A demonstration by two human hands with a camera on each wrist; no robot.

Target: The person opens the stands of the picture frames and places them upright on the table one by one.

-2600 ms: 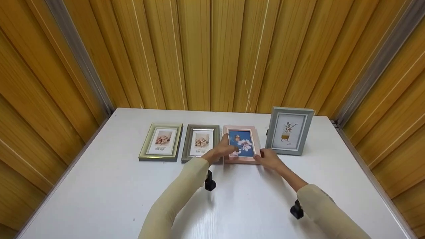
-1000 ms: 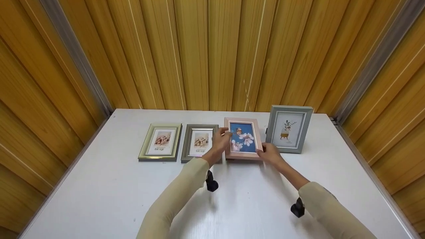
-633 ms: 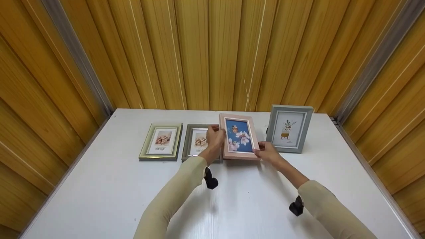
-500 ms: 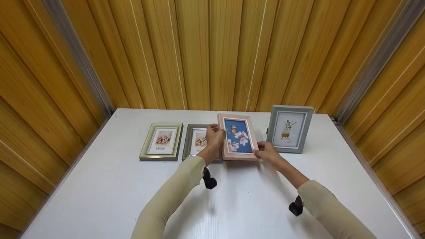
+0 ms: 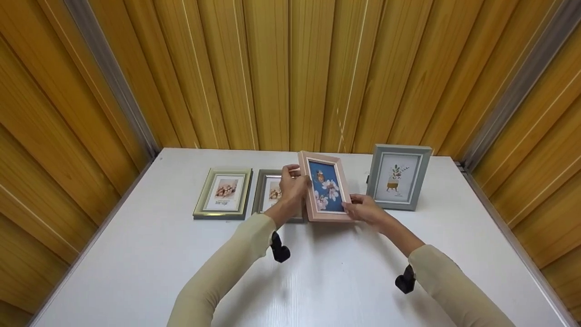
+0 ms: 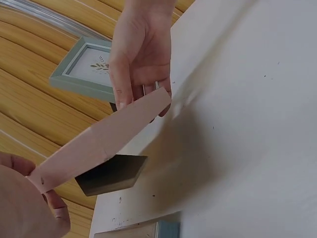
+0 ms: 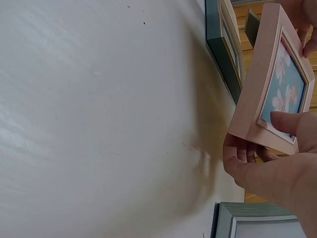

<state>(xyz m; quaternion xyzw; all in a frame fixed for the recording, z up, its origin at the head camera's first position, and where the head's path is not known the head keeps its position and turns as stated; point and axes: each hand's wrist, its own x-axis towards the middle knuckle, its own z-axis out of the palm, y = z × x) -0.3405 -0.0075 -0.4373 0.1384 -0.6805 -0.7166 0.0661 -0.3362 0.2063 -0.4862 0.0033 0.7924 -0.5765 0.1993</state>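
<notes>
Fingers [image 7: 232, 154] of left hand [image 5: 292, 185] and right hand [image 5: 366, 211] pinching the pink frame [image 5: 327, 187], at left edge and lower right corner, up at a tilt over the white table [image 5: 345, 277], between flat-lying taupe frame [image 5: 272, 194] and upright grey-green frame [image 5: 399, 177].

There are four picture frames [image 5: 326, 188] toward the far edge of one white table [image 5: 345, 281], two hands [image 5: 294, 187], two black wrist cameras [image 5: 280, 250], three wood-patterned walls [image 5: 308, 77], two grey corner posts [image 5: 114, 75].

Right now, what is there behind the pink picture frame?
Behind the pink picture frame, the left wrist view shows a dark flap sticking out from its back. The rest of the back is hidden in every view.
</notes>
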